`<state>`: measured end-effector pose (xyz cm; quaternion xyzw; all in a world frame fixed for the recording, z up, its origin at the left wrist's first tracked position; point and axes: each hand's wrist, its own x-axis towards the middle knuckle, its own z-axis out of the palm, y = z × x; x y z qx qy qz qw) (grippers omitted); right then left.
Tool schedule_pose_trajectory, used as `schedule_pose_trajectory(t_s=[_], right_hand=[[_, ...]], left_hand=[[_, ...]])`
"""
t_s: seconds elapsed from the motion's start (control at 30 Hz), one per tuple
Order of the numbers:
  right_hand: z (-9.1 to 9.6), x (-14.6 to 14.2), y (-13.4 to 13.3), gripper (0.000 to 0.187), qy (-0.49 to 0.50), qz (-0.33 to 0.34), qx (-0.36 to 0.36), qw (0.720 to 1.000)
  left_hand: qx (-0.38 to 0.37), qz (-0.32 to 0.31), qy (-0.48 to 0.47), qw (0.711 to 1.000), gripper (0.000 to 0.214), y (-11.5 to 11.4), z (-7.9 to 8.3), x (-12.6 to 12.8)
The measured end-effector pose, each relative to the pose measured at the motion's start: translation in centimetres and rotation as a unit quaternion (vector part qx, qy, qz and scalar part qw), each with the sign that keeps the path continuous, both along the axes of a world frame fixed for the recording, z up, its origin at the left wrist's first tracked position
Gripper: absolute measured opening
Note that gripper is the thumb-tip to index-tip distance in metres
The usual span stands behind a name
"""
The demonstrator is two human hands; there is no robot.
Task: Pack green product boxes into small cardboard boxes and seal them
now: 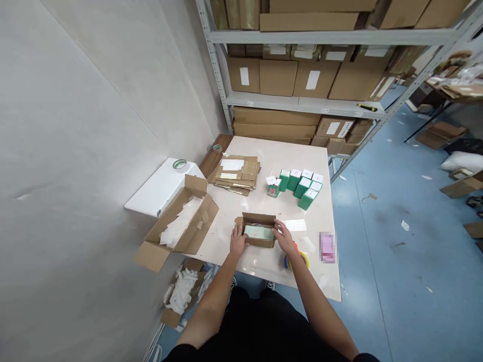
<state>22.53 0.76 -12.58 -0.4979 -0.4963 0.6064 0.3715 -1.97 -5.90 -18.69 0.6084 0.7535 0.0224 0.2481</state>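
Note:
A small open cardboard box [260, 243] stands on the table in front of me, holding pale green boxes [256, 232] laid flat, with a bit of clear plastic behind them. My left hand [238, 241] grips the box's left end, next to a raised flap. At the right end, my right hand [283, 235] has its fingers over the box's edge and side. Beneath my right forearm lies a tape dispenser [304, 259] with yellow and blue parts, partly hidden. A white sheet of paper [295, 225] is just beyond my right hand.
Several green-and-white boxes [303, 187] stand farther back on the table [279, 151]. Flattened cardboard [245, 173] is stacked at the back left. A larger open carton [199, 236] with white packing material sits left. Metal shelving [302, 103] full of cartons is behind. A pink item [328, 247] lies right.

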Motion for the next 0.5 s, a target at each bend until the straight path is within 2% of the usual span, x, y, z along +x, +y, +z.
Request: schedule_pose_trajectory(t_s=[0.07,0.2,0.33,0.5], right_hand=[[0.0,-1.2,-0.1,0.059,-0.006,0.016,-0.001,1.0],[0.1,-4.0,-0.3,0.062,-0.028,0.047,0.014,0.998],[0.7,-8.1,-0.8,0.063,-0.047,0.088,0.027,0.995],[2.1,-15.1,-1.6,0.063,-0.027,0.161,0.05,0.985]], left_hand=[[0.019,0.019,-0.007,1.0,0.013,-0.1,-0.2,0.5],[0.052,0.053,-0.039,0.996,0.006,-1.8,0.3,0.5],[0.113,0.087,-0.072,0.987,0.011,-5.5,1.6,-1.1],[0.173,0.142,-0.075,0.972,0.016,-10.6,3.1,-4.3]])
